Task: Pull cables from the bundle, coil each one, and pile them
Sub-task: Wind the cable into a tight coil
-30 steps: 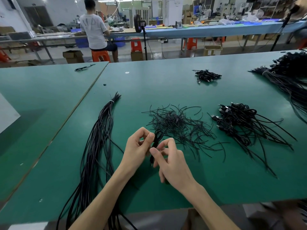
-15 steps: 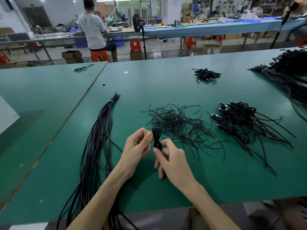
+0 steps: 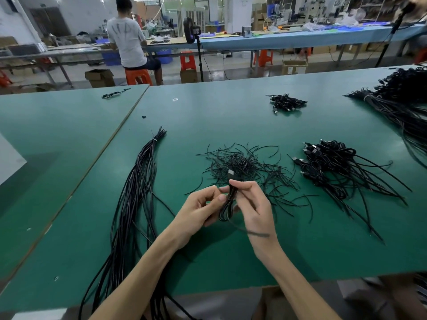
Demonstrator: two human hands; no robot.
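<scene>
While the left hand [image 3: 198, 210] and right hand [image 3: 253, 205] both pinch the coiled cable [image 3: 231, 191], its loops should be held tight and even before piling.

Both forearms in from below, hands meeting mid-frame. Left hand [image 3: 196, 212] pinches coiled cable [image 3: 231, 194] at fingertips; right hand [image 3: 255, 210] grips it opposite, fingers curled.
</scene>
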